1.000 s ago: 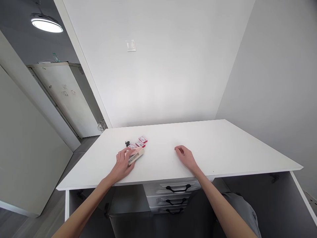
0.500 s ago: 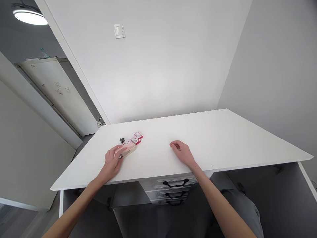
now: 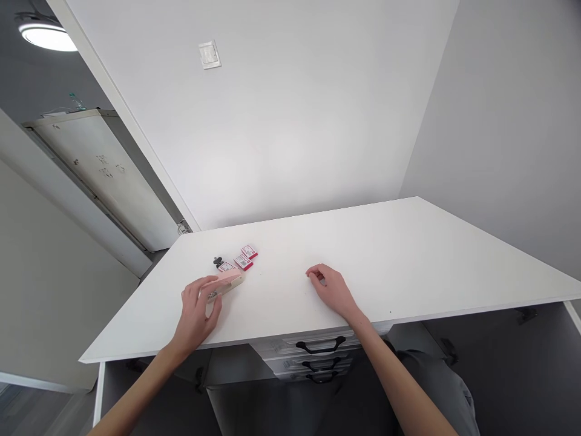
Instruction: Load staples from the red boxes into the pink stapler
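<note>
My left hand (image 3: 196,312) is curled round the near end of a pink stapler (image 3: 226,282) that lies on the white desk (image 3: 408,254). Just beyond the stapler lie three small red and white boxes (image 3: 244,258) and a small black clip (image 3: 218,262). My right hand (image 3: 330,289) rests on the desk near the middle, fingers loosely curled, with nothing in it.
A drawer unit with black handles (image 3: 320,347) stands under the desk's front edge. White walls close the desk at the back and right. On the left there is an open doorway with a white cabinet (image 3: 104,175) behind it.
The view has swung slightly right and down. My left hand has drawn back a little along the stapler. My right hand has stayed in place.
</note>
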